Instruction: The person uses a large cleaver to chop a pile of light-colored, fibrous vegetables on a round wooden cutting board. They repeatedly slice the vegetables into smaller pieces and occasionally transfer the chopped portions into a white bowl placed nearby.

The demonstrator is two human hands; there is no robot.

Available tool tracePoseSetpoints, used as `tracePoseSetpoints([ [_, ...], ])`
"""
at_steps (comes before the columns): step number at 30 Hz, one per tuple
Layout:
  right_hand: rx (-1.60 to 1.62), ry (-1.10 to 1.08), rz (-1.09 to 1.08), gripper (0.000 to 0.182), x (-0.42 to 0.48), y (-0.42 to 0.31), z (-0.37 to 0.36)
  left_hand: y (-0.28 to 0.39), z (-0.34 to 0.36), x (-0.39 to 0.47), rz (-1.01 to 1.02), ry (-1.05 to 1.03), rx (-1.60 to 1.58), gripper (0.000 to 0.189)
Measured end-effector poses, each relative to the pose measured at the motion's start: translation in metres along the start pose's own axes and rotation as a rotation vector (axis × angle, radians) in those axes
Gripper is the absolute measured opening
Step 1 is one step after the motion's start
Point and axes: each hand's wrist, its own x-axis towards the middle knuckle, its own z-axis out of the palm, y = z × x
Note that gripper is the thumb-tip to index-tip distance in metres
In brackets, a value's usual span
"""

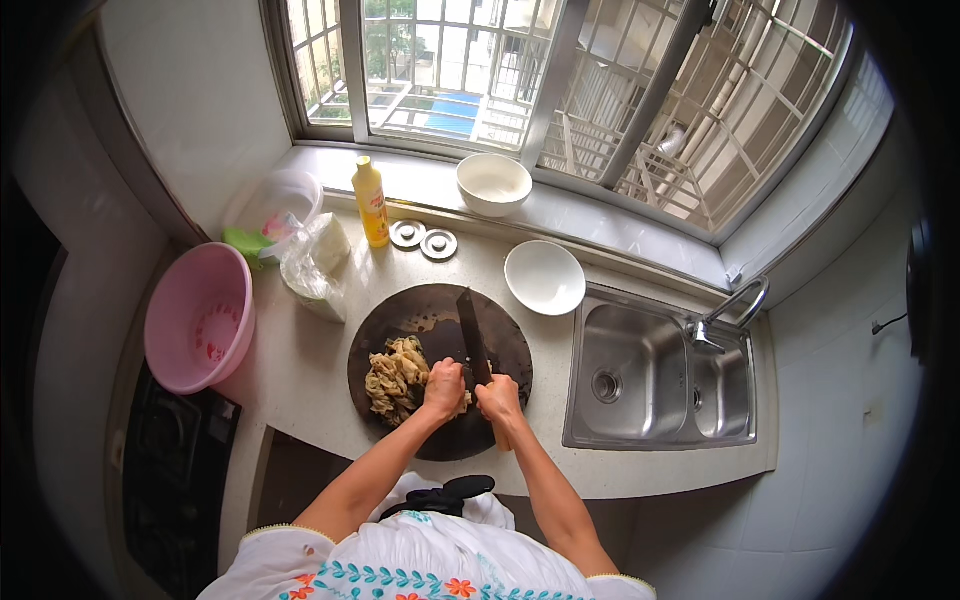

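Observation:
A round dark chopping board (390,315) lies on the counter before me. On its left half sits a heap of limp, yellow-brown leafy greens (394,379), which look pickled. My left hand (446,388) has its fingers curled down over the heap's right edge, holding some of the greens; its fingertips are hidden. In my right hand (498,399) is the wooden handle of a kitchen knife (471,330), the dark blade pointing away from me across the board. The blade stands just right of my left hand, with small scraps beside it.
Left are a pink basin (199,315), a gas hob (169,450), a clear plastic bag (315,262) and a translucent tub (281,202). Behind the board stand a yellow bottle (370,202) and two metal lids (438,244). White bowls (545,277) and a steel double sink (634,360) are rightward.

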Motion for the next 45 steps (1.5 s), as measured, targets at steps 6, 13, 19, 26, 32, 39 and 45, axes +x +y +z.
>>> tracePoseSetpoints([
  [6, 0.115, -0.053, 0.064, 0.011, -0.011, -0.009, -0.026, 0.011, 0.006, 0.023, -0.080, -0.074, -0.043, 0.008],
  [13, 0.157, -0.011, 0.014, 0.011, -0.021, 0.005, -0.029, 0.017, -0.050, 0.049, -0.077, -0.187, -0.436, 0.014],
  [19, -0.344, 0.192, -0.398, 0.015, -0.030, 0.016, -0.018, 0.069, -0.121, 0.061, 0.294, 0.020, -0.475, 0.010],
  [26, -0.656, 0.242, -0.670, 0.023, -0.040, 0.031, -0.005, 0.034, -0.077, 0.072, 0.395, -0.669, 0.279, 0.042],
  [32, -0.718, 0.281, -0.788, 0.017, -0.039, 0.039, -0.006, 0.020, -0.047, 0.073, 0.444, -0.572, 0.522, 0.054],
  [39, -0.752, 0.296, -0.796, 0.015, -0.038, 0.033, -0.007, 0.028, -0.037, 0.077, 0.423, -0.625, 0.455, 0.068],
  [45, -0.716, 0.286, -0.768, 0.019, -0.038, 0.028, -0.006, 0.024, -0.026, 0.081, 0.414, -0.469, 0.495, 0.060],
])
